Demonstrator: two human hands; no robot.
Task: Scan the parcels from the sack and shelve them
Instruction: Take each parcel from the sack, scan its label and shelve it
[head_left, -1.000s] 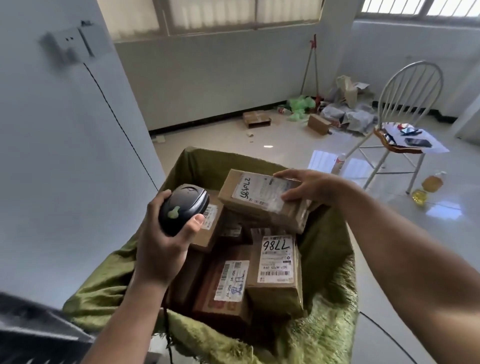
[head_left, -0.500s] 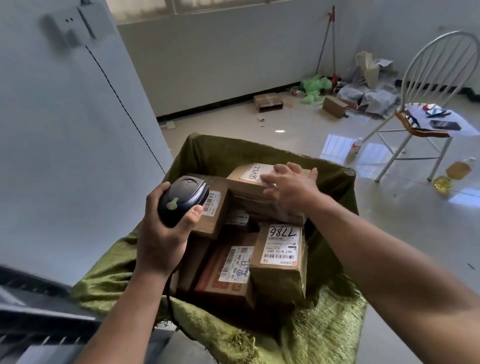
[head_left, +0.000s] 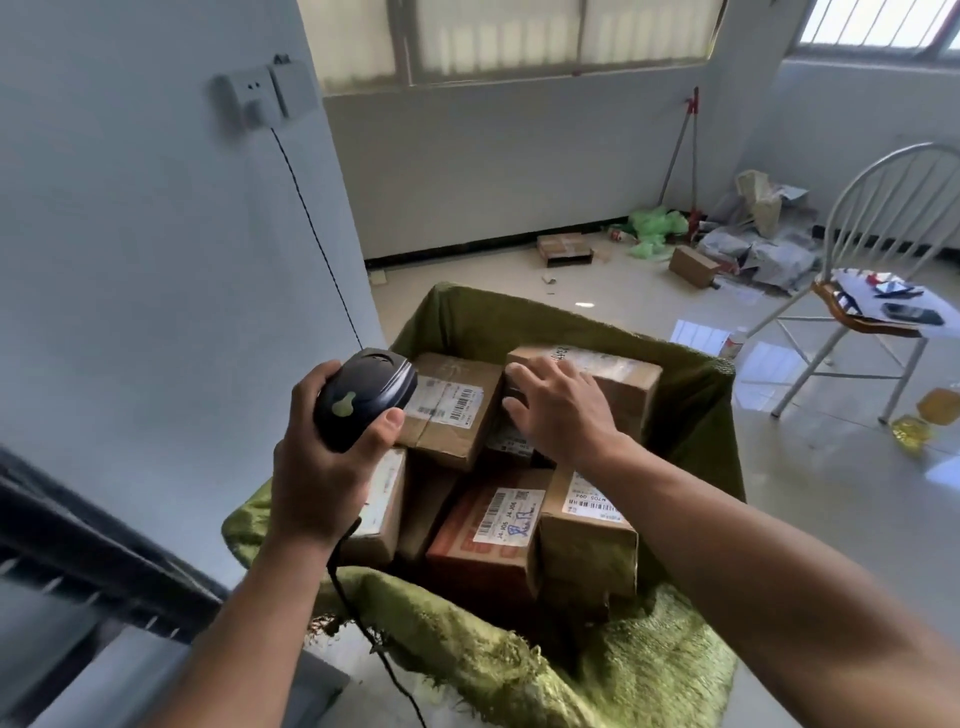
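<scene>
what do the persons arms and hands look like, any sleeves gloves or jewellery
Both arms are bare to the frame's edge: no sleeve shows on the left forearm or right forearm. The left hand and right hand have no gloves, and no watch, band or ring is visible. The black cable beside the left wrist belongs to the scanner.

From my feed I see the left hand (head_left: 322, 467) and the right hand (head_left: 561, 410), both bare. The left forearm (head_left: 249, 613) and right forearm (head_left: 753, 561) are bare too, uncovered from wrist to frame edge. The left thumbnail (head_left: 396, 417) is trimmed short.
</scene>
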